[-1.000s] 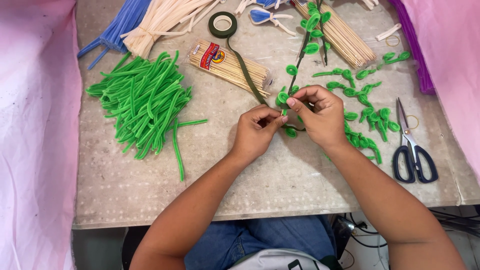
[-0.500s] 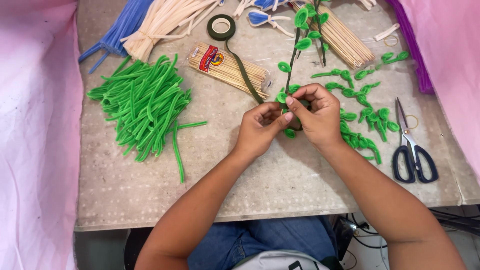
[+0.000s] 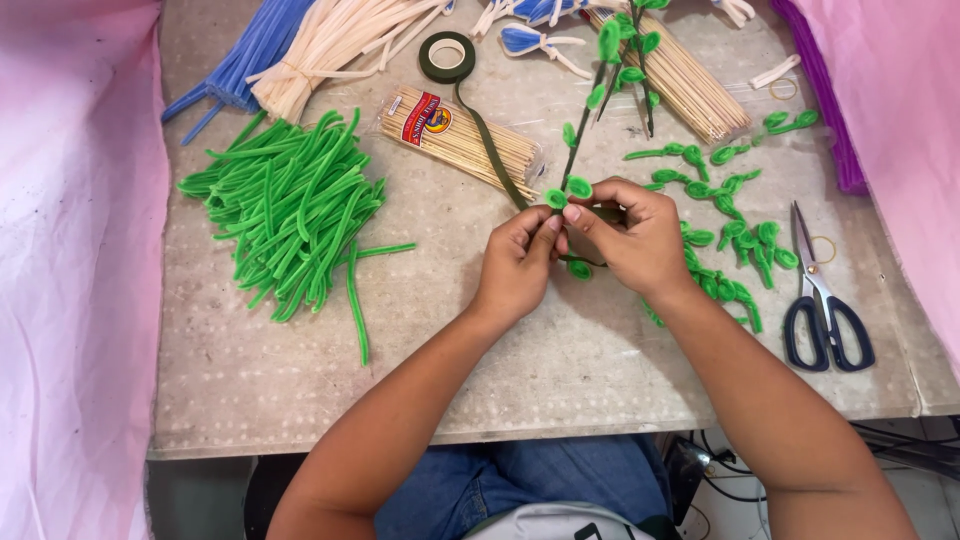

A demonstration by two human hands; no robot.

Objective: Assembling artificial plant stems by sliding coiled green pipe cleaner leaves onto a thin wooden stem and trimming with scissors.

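Your left hand (image 3: pixel 520 262) and right hand (image 3: pixel 630 235) meet mid-table, fingers pinched shut on a thin stem (image 3: pixel 588 115) set with small green loop leaves; the stem runs up and away from your hands toward the far edge; a strip of dark green tape (image 3: pixel 490 140) trails from its roll (image 3: pixel 447 56) to your fingertips; loose green pipe cleaners (image 3: pixel 295 200) lie heaped to the left; finished leaf pieces (image 3: pixel 730 235) lie just right of your right hand; scissors (image 3: pixel 825 300) lie beyond them.

Table (image 3: pixel 300 390) (pipe cleaners (image 3: pixel 290 205), scissors (image 3: pixel 825 300))
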